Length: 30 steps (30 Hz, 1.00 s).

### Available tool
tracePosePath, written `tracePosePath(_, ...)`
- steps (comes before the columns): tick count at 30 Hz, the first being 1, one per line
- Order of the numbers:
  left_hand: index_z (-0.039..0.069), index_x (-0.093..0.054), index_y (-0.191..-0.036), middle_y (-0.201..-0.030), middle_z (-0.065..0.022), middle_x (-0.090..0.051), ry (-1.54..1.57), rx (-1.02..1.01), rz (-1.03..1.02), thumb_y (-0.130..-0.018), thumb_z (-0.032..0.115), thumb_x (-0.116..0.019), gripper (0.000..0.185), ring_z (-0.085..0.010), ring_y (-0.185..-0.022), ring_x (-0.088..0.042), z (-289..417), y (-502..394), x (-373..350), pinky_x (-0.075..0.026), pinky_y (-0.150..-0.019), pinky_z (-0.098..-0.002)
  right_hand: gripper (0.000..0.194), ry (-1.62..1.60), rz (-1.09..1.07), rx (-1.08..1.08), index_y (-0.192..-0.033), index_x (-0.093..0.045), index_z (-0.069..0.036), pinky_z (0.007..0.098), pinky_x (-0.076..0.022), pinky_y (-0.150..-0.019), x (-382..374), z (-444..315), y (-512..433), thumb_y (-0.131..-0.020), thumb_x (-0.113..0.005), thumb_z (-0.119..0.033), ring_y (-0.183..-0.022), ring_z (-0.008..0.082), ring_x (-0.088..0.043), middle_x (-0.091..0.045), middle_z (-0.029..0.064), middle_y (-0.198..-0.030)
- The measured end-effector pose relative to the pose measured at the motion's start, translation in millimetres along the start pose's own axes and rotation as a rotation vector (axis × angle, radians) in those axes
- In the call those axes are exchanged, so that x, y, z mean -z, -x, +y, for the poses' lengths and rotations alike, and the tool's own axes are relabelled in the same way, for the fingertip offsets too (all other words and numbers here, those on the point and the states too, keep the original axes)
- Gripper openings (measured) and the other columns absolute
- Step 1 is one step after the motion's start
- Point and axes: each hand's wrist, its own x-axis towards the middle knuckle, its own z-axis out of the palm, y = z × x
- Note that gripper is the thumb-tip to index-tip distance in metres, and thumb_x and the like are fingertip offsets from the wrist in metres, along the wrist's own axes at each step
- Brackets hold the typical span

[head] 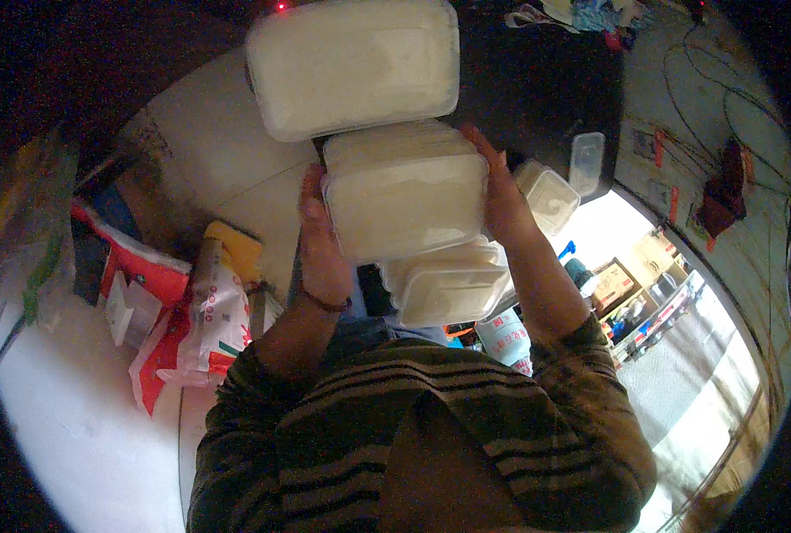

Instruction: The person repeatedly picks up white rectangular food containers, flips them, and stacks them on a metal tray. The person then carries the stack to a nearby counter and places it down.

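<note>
My left hand (pixel 322 246) and my right hand (pixel 502 193) press on opposite sides of a stack of rectangular translucent plastic food containers (pixel 405 206). The containers are nested tightly, and one broad flat face is turned towards me. Just beyond, a second container stack (pixel 355 73) shows its large pale face. Nearer my body, a lower group of similar containers (pixel 452 293) leans at a slant below the held stack. To the right of my right hand are smaller clear containers (pixel 549 193) and a single clear plastic lid or tray (pixel 587 163).
Red and white printed plastic bags (pixel 215 313) and a yellow item (pixel 235 250) are on the left. A white container bearing writing (pixel 505 340) stands near my right elbow. Cables (pixel 709 126) run along the right wall. A cardboard box (pixel 612 286) sits among shelved goods beyond the bright opening.
</note>
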Motion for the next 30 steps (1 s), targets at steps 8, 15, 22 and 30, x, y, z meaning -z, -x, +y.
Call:
tracePosePath(8,0.009,-0.030,-0.134,-0.133,-0.0132,-0.038,0.752,0.572,-0.257,-0.089,0.050,-0.032,0.060,-0.0320,-0.120,-0.039,-13.3,-50.5,8.7,-0.034,-0.098,-0.0453,0.068,-0.294,-0.155,-0.219,-0.133,-0.031,-0.008,0.0404,-0.0332,-0.099,0.9,8.0,-51.5,-0.086,-0.035,-0.057,-0.118,0.0272,-0.041,-0.040,0.0130,-0.131)
tracePosePath(15,0.009,-0.031,-0.133,-0.133,-0.0130,-0.039,0.642,0.523,-0.358,-0.089,0.048,-0.032,0.058,-0.0324,-0.119,-0.040,-26.3,-36.6,7.6,-0.035,-0.097,-0.0466,0.063,-0.423,-0.006,-0.253,-0.131,-0.036,-0.010,0.0416,-0.0381,-0.094,-6.8,-22.5,-12.1,-0.085,-0.041,-0.054,-0.114,0.0278,-0.044,-0.046,0.0115,-0.125)
tracePosePath(22,0.009,-0.033,-0.132,-0.132,-0.0128,-0.040,0.645,0.626,-0.595,-0.089,0.045,-0.033,0.056,-0.0328,-0.118,-0.041,15.0,51.7,-23.9,-0.035,-0.096,-0.0480,0.039,-0.674,-0.041,-0.062,-0.116,-0.051,-0.010,0.0389,-0.0432,-0.086,15.6,-65.6,94.2,-0.092,-0.038,-0.038,-0.097,0.0250,-0.056,-0.059,0.0090,-0.109)
tracePosePath(30,0.009,-0.035,-0.130,-0.129,-0.0124,-0.043,0.221,0.554,-0.800,-0.088,0.039,-0.039,0.051,-0.0322,-0.116,-0.043,-29.8,159.5,-1.9,-0.035,-0.096,-0.0464,0.037,-0.521,0.193,-0.051,-0.124,-0.042,-0.008,0.0342,-0.0426,-0.088,28.1,35.0,214.9,-0.088,-0.048,-0.014,-0.100,0.0223,-0.055,-0.056,0.0097,-0.111)
